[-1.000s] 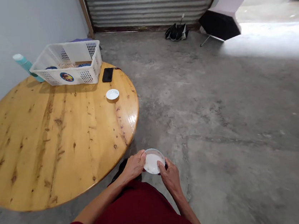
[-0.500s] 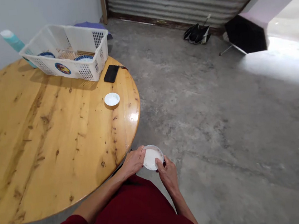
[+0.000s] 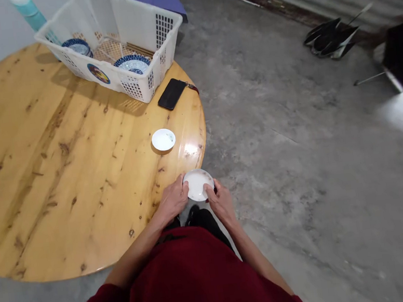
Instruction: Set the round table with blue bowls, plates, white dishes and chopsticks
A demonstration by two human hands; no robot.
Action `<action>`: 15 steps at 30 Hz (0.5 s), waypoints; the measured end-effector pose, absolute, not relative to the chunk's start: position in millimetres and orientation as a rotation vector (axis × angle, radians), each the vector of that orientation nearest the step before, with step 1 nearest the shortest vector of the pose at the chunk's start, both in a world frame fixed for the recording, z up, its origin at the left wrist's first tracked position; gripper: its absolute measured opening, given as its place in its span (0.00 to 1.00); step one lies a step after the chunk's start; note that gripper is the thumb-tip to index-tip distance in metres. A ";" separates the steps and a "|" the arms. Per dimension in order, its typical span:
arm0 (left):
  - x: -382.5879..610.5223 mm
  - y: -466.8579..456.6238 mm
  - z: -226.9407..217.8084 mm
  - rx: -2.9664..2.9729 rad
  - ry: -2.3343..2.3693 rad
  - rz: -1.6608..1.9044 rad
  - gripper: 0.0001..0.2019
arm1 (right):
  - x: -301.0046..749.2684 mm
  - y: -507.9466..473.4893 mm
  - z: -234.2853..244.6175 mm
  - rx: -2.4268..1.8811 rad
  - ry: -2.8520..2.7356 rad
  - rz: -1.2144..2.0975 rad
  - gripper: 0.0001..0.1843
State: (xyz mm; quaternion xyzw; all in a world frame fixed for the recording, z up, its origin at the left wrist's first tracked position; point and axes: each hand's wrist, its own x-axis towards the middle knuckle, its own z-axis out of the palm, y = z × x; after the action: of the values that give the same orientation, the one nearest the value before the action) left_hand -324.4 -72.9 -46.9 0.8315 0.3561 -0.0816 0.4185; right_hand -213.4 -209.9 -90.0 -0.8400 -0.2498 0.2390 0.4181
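Between my two hands is a small white plate [image 3: 197, 182], held in front of my body by the table's right edge. My left hand [image 3: 175, 197] grips its left rim, with the thumb over the edge. On the right rim, my right hand [image 3: 221, 200] closes with its thumb on the upper face; the fingers beneath are mostly hidden. A small white bowl [image 3: 164, 139] sits on the wooden table [image 3: 92, 183], a little beyond the plate.
On the table's far side stands a white plastic basket [image 3: 121, 85] holding blue-patterned dishes [image 3: 132, 63]. Beside it lie a black phone [image 3: 172, 94] and, further left, a turquoise bottle [image 3: 30, 14]. Umbrellas [image 3: 332, 38] rest on the concrete floor [image 3: 298, 169] by the shutter.
Both hands have lifted the plate forward, nearer the table's edge. My view has turned, so the basket, phone and bowl appear further right.
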 end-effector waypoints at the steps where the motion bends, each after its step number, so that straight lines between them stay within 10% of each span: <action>1: -322.9 -67.7 -46.6 2.080 0.923 -0.180 0.25 | -207.2 -200.3 -87.4 -2.099 -0.654 0.607 0.25; 15: -265.7 0.8 -60.3 1.708 1.525 0.217 0.20 | -102.0 -39.9 -100.1 -1.919 -1.313 0.696 0.25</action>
State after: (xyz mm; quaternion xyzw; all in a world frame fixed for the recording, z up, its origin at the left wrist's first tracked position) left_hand -265.7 0.8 -60.3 0.6780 0.6052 0.0859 0.4083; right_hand -102.0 -39.9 -100.1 -0.7407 -0.5069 0.2687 0.3497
